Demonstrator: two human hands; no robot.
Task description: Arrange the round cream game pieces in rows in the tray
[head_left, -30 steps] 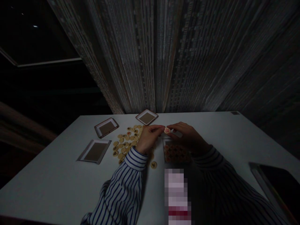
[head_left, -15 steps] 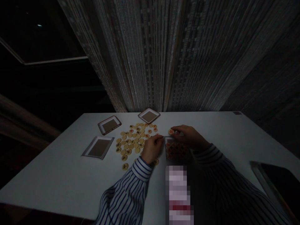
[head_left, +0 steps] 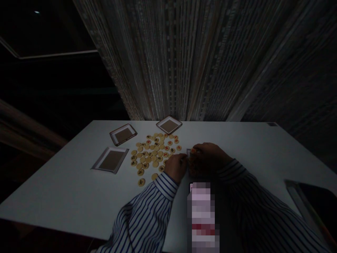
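My right hand pinches a round Chinese chess piece with a red character, low over the far end of a small box. Red-marked pieces lie inside that box, dim in shadow and partly covered by the hand. My left hand is closed, its thumb and forefinger at the box's left edge. To its left spreads a loose crowd of Chinese chess pieces, some with black or red characters, others showing plain faces.
Three shallow trays stand around the pieces: a back one, a back-left one and a left one. A lit, pixelated screen lies in front of the box. At the right front is a dark flat object. A string curtain hangs behind the white table.
My right hand has lowered the piece to the box's far end. My left hand has shifted slightly right to the box's edge. The view has tilted a little.
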